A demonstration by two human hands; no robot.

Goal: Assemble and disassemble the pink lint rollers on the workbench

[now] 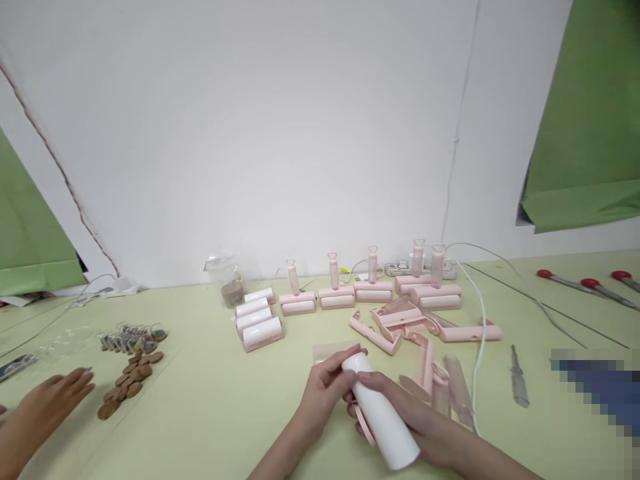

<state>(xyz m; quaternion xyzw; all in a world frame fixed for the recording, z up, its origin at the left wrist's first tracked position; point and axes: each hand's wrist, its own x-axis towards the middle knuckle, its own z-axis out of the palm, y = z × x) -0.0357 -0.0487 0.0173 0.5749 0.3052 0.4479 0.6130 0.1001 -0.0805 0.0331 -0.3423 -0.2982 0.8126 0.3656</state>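
A white lint roll [383,417] is held at a slant between my two hands above the table. My left hand [325,387] grips its upper end, with the thumb pressed on the rim and the fingers bent. My right hand [415,407] wraps round its side, thumb on top. A curved pink plastic piece [365,427] shows beneath the roll; its join with the roll is hidden by my fingers. Beyond my hands lie loose pink lint roller parts [403,320], a pink handle piece [425,363] and clear covers [457,383].
Pink lint rollers [337,298] line the wall side, beside several white rolls [263,330]. A white cable [481,360] and a screwdriver [519,383] lie right. Another person's hand [60,400] is left, near brown discs [130,380]. Red-ended tools [595,287] lie far right.
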